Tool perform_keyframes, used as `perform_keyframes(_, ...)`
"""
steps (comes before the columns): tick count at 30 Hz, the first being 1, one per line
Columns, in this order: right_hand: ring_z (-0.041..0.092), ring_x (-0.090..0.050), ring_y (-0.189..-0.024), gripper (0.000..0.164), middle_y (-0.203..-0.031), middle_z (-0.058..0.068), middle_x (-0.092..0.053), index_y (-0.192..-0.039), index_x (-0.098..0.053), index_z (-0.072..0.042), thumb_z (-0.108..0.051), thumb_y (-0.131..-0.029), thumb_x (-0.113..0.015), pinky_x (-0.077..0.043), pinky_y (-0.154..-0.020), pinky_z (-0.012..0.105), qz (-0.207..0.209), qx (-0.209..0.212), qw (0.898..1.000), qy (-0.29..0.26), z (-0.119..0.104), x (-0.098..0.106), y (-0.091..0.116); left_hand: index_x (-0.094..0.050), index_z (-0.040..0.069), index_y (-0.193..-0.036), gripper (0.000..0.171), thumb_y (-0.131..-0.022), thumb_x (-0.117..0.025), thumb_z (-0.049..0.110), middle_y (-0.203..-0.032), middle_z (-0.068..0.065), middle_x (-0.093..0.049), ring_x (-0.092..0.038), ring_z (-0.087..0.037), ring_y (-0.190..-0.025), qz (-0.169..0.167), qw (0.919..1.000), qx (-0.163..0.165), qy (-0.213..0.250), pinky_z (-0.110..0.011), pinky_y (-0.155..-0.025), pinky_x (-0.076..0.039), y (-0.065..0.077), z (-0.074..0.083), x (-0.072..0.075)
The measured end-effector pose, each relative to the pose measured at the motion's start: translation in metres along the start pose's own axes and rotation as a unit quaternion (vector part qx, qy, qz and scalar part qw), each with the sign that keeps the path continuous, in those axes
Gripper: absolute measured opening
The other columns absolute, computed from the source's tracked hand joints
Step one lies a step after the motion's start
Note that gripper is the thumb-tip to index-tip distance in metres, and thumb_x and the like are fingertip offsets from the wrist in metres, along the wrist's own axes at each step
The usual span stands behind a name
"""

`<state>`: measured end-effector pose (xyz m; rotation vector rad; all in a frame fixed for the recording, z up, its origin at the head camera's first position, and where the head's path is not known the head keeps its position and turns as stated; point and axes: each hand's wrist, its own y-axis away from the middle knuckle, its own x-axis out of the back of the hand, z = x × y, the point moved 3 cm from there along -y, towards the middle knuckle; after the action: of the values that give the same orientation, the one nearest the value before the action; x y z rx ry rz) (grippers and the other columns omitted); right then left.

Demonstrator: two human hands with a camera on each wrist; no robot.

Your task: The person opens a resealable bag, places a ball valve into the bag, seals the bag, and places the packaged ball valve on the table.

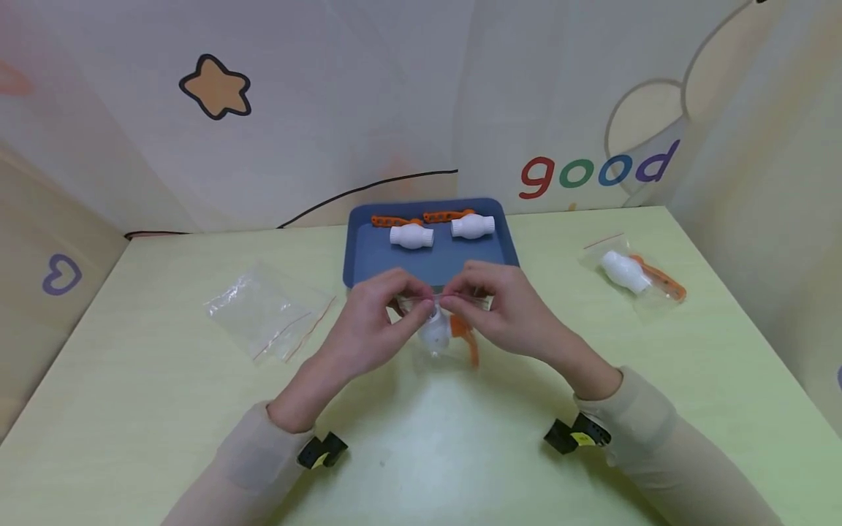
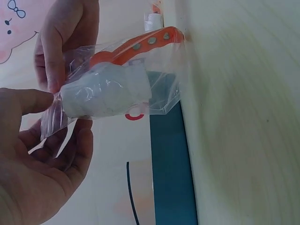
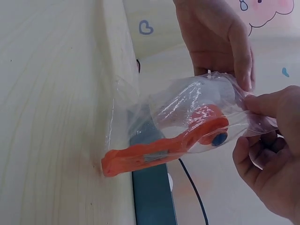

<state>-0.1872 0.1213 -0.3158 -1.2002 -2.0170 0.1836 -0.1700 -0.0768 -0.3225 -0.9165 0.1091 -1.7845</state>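
Observation:
Both hands pinch the top edge of a clear zip bag [image 2: 161, 101], thumbs close together at the middle of its opening. My left hand [image 1: 371, 321] grips the left part of the edge, and my right hand [image 1: 496, 307] the right part. Inside the bag hang a white plastic valve body [image 2: 105, 91] and an orange handle [image 3: 154, 154] with a dark round spot near one end. The bag's lower end is close over the table in both wrist views.
Behind the hands, a blue tray [image 1: 375, 267] holds two white valve bodies [image 1: 411, 236] and two orange handles [image 1: 449, 215]. Flat clear bags [image 1: 256, 310] lie to the left. Another bagged valve body [image 1: 625, 272] with an orange handle [image 1: 664, 281] lies on the right.

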Motion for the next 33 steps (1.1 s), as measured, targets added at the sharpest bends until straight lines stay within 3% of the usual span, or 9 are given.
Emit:
perform_keyframes(8,0.013,-0.055,-0.065,0.009,-0.075,-0.008,-0.059,-0.092,-0.076,-0.009,0.0,-0.09,-0.078,-0.046,-0.057,0.029,0.008,0.015,1.0,0.002,-0.001,-0.002,-0.001,-0.075,0.005,-0.098,0.004,-0.095,-0.074,0.008,-0.09,0.001,-0.068,-0.059,-0.011,-0.079,0.01,0.9998,-0.011,-0.009,-0.029,-0.065,-0.052,0.0,0.002,0.001)
perform_keyframes(15,0.014,-0.062,-0.071,0.008,-0.081,-0.007,-0.067,-0.094,-0.078,-0.01,-0.003,-0.091,-0.078,-0.052,-0.063,0.029,0.004,-0.027,1.0,-0.016,-0.003,0.002,-0.001,-0.072,0.003,-0.098,0.004,-0.098,-0.07,0.006,-0.091,-0.001,-0.067,-0.06,-0.012,-0.082,0.009,0.9996,-0.016,-0.021,-0.028,-0.066,-0.052,-0.001,0.004,0.001)
perform_keyframes(24,0.016,-0.062,-0.08,0.005,-0.086,-0.004,-0.069,-0.098,-0.076,-0.009,-0.008,-0.093,-0.077,-0.053,-0.066,0.031,-0.006,-0.088,0.996,-0.009,0.001,0.01,0.004,-0.071,0.004,-0.1,0.004,-0.099,-0.07,0.008,-0.093,-0.001,-0.067,-0.061,-0.013,-0.084,0.01,0.9995,0.018,-0.023,-0.03,-0.071,-0.054,0.0,0.004,0.001)
perform_keyframes(33,0.016,-0.059,-0.069,0.007,-0.078,-0.005,-0.065,-0.093,-0.08,-0.011,-0.004,-0.09,-0.08,-0.05,-0.061,0.027,0.01,-0.071,0.997,-0.003,0.0,0.013,0.005,-0.071,0.004,-0.101,0.004,-0.098,-0.07,0.007,-0.093,-0.001,-0.066,-0.06,-0.014,-0.084,0.0,0.9992,0.036,-0.017,-0.031,-0.072,-0.053,0.0,0.003,0.001)
